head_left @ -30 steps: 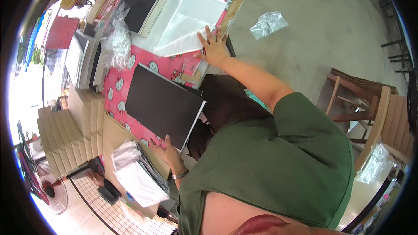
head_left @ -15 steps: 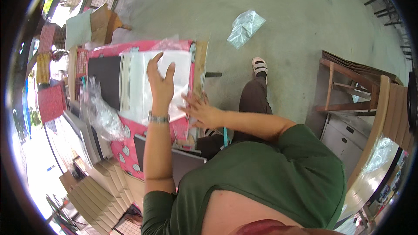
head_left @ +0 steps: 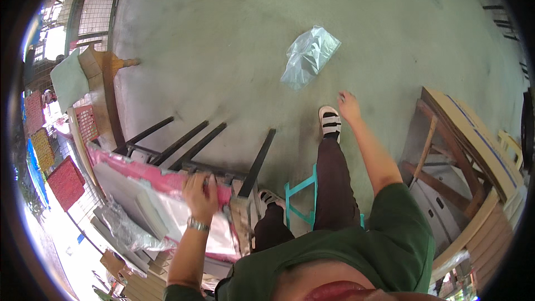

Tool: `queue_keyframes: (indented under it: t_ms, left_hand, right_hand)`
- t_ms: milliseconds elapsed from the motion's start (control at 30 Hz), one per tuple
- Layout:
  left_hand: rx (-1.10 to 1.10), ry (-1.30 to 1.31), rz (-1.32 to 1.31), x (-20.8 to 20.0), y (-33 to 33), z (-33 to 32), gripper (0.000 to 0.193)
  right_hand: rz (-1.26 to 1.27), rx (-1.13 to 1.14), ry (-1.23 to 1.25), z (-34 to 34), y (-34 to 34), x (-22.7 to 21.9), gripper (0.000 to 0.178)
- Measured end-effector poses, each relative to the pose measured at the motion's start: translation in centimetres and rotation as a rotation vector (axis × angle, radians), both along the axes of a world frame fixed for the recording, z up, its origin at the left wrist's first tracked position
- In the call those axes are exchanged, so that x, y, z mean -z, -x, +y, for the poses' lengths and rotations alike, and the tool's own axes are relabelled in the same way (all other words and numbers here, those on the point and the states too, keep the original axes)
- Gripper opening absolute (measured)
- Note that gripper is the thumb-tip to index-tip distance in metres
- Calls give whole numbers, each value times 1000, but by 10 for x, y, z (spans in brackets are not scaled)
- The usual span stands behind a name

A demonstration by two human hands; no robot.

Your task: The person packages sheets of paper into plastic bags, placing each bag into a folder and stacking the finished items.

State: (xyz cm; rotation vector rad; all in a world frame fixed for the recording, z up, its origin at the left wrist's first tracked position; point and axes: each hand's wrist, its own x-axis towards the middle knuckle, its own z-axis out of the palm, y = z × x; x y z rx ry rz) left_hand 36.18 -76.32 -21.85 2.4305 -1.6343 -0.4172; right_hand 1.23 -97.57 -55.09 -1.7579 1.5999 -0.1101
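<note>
At the far edge of the low table, my left hand [head_left: 202, 196] is over the pink patterned cover [head_left: 142, 168]. Its fingers are a little bent with the thumb apart, and nothing shows in them; I cannot tell whether it touches the cover. White sheets in clear plastic [head_left: 220, 233] lie just nearer than this hand, and a grey-white stack [head_left: 125, 189] is to their left. My right hand [head_left: 349, 107] is stretched out over the floor, loosely bent and holding nothing visible. Beyond it, apart from the hand, a crumpled clear plastic bag [head_left: 312, 56] lies on the concrete.
Dark table legs [head_left: 259, 161] stick out on the far side. A turquoise stool frame [head_left: 301, 187] stands by my legs. Crumpled plastic [head_left: 131, 226] hangs over the table's left side. To the right are a wooden frame with cardboard [head_left: 473, 134] and a grey cabinet [head_left: 434, 203].
My right hand has left the sheets and swung right and forward over the floor. My left hand has shifted to the table's far edge. The view has turned, so the table appears lower and tilted.
</note>
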Motion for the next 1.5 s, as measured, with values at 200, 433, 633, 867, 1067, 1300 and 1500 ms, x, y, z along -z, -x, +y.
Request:
queue_keyframes:
  t_ms: [200, 433, 633, 867, 1067, 1300, 1500]
  left_hand:
    - [-18, -105, 13, 1, 0, -29, 16]
    - [-100, -259, 32, 6, -8, -28, 30]
    - [-148, -291, -22, 6, -6, -30, 33]
    - [-119, -199, -38, 6, 4, -26, 19]
    - [-42, -109, 5, -6, -3, -19, 12]
    - [-4, 185, 302, -13, -23, 8, 69]
    - [34, 269, 1169, -72, 3, 56, 92]
  right_hand:
    - [91, -102, -35, -149, -79, 186, 34]
    - [275, -62, 19, -290, -133, 292, 53]
    - [522, 28, -232, -223, -154, 322, 58]
    - [167, -450, -386, 21, -151, 171, 45]
    - [-535, 12, -753, 63, -110, -28, 45]
    - [-989, -175, -851, 76, -136, -274, 75]
    - [-1213, -634, -1076, 140, -154, -400, 89]
